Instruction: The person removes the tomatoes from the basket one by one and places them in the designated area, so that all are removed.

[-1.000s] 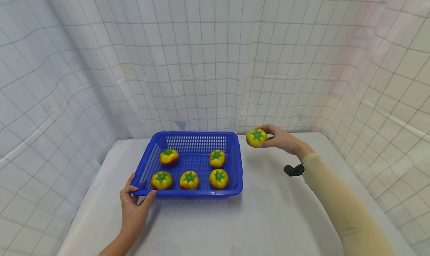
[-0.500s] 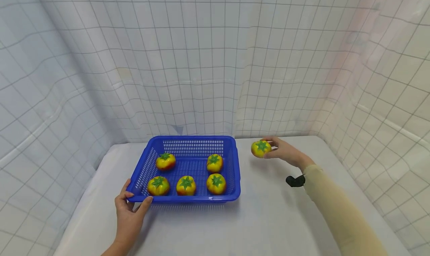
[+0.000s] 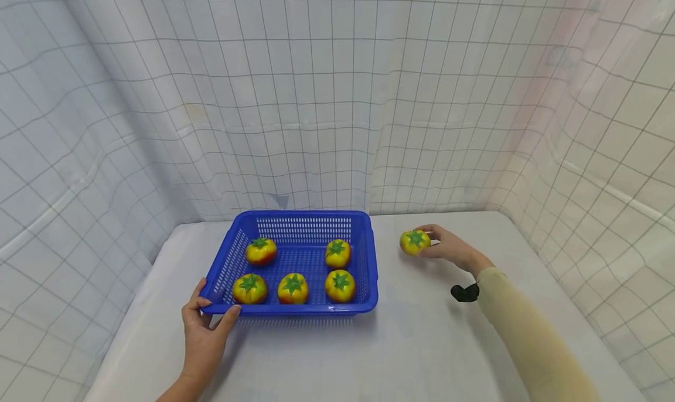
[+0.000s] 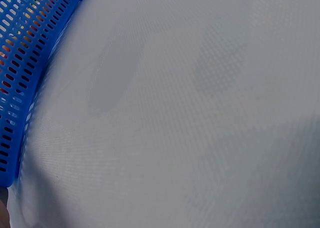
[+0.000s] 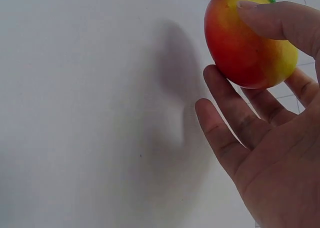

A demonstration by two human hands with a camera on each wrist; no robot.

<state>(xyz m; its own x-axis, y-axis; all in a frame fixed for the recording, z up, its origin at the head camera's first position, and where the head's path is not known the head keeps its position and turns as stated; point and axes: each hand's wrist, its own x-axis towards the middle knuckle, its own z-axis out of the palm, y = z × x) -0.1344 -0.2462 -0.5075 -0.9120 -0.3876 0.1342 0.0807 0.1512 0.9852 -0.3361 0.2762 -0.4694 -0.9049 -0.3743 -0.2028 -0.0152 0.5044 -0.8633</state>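
Near the far edge of the white cloth-covered table [image 3: 422, 343], right of the blue perforated plastic basket [image 3: 290, 310], the right hand [image 3: 450, 247] pinches a round, yellow-and-red fruit with a green star-shaped cap [image 3: 412, 244], while the left hand [image 3: 203, 340] grips the basket's near left corner. Handling this fruit outside the basket seems the step in hand, the next move calling for a steady pinch. Whether it touches the table is unclear, and the rim partly hides the left fingers.

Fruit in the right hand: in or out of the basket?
Out. The right hand holds the fruit right of the blue basket, white tabletop showing between them.
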